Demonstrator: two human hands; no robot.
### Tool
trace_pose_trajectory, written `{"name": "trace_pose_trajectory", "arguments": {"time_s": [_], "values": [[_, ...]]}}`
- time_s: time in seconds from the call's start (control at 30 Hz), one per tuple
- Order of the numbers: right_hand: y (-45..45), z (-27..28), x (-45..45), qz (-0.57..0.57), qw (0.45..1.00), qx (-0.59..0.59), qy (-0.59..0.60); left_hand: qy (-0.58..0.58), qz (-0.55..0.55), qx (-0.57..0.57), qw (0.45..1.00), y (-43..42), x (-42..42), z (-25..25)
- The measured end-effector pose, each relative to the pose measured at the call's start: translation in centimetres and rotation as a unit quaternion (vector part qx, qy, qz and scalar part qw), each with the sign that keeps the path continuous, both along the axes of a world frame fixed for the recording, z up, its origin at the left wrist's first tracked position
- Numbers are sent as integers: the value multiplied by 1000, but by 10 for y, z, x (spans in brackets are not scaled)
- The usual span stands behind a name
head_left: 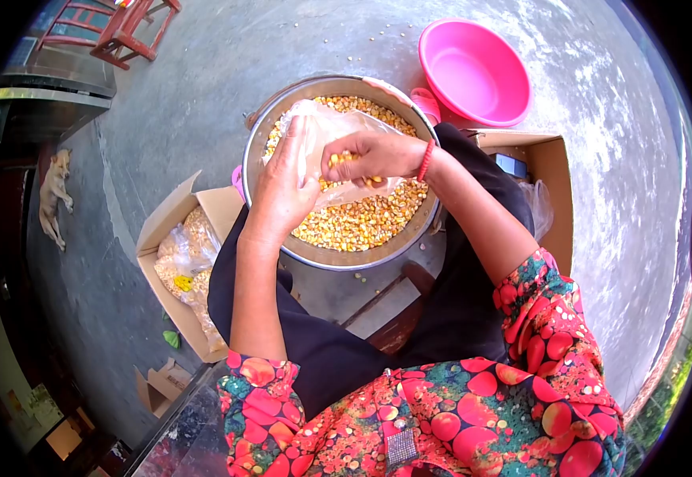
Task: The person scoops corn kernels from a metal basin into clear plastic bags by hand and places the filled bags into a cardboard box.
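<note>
A round metal pot (260,143) full of yellow corn kernels (362,222) stands between my knees. Over the corn lies a clear plastic bag (322,127), its mouth spread apart. My left hand (282,191) holds the bag's near left side between thumb and straight fingers. Inside the bag's mouth, my right hand (378,155), with a red bracelet at the wrist, curls around some corn kernels. A few of them show between and below its fingers.
A pink basin (475,73) stands beyond the pot. At left is a cardboard box (159,211) of filled bags; another cardboard box (557,191) at right holds a blue item and plastic. A dog (56,199) lies far left, near a wooden chair (135,36).
</note>
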State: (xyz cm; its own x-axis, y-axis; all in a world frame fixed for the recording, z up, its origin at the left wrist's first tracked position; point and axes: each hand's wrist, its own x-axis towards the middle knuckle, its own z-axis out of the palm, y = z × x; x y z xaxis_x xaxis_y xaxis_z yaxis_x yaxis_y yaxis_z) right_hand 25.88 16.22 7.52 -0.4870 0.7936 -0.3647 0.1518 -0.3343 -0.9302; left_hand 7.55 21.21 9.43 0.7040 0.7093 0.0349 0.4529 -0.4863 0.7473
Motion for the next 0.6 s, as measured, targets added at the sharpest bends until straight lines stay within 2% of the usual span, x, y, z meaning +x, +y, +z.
{"name": "trace_pose_trajectory", "arguments": {"time_s": [0.03, 0.07, 0.1, 0.13, 0.17, 0.23, 0.3, 0.33, 0.37, 0.43, 0.47, 0.5, 0.57, 0.6], "values": [[2, -2, 0, -56, 995, 65, -42, 8, 1, 3, 1000, 0, 1, 0], [4, -4, 1, -76, 988, 41, -128, 17, 2, 4, 1000, 0, 1, 0], [6, -16, 2, -77, 988, 41, -127, 17, 1, 4, 1000, 0, 1, 0], [8, -35, 1, -82, 966, 203, -136, 17, 3, 4, 1000, 0, 2, 0], [8, -51, 2, -86, 919, 359, -141, 16, 6, 5, 1000, 0, 2, 0], [5, -43, 5, -81, 928, 332, -146, 12, 11, 8, 1000, 1, 1, -1], [8, -40, 14, -34, 909, 352, -220, 8, 16, 11, 1000, 3, 0, 0], [5, -34, 15, -21, 932, 262, -250, 7, 27, 9, 1000, 4, -1, 2], [2, -32, 16, -21, 932, 262, -250, 6, 37, 6, 999, 5, -2, 3], [-5, -31, 20, 63, 932, 248, -259, -9, 57, 32, 998, 9, -5, 3], [-11, -32, 20, 80, 903, 284, -312, -24, 78, 58, 995, 12, -7, 3], [-12, -30, 19, 82, 903, 285, -311, -23, 81, 59, 995, 16, -10, 2], [-12, -24, 16, 170, 828, 187, -501, -35, 94, 135, 986, 24, -17, 0], [-13, -25, 16, 111, 830, 251, -486, -55, 100, 149, 982, 26, -17, 1]]}}
